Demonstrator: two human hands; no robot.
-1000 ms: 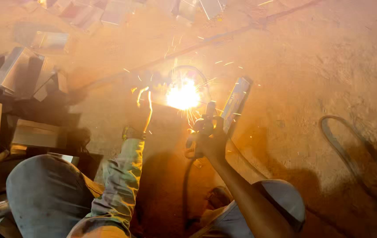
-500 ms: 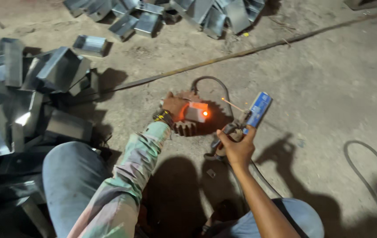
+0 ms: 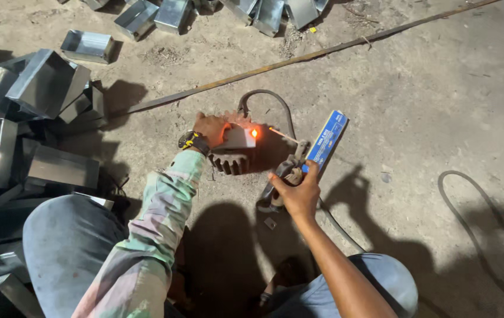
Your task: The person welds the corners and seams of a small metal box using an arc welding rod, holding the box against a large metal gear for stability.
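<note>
In the middle of the frame a small metal piece with a glowing orange spot lies on a toothed gear, and my left hand presses flat on it. My right hand, lower right of it, closes around the electrode holder, arm stretched forward. The gear is partly hidden under my hand.

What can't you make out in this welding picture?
Head view only:
- Gear: mostly hidden by the left hand and the metal piece.
- Electrode holder: grip covered by the right hand.
- Hose: cut off by the right edge.
- Blue box: print too small.
</note>
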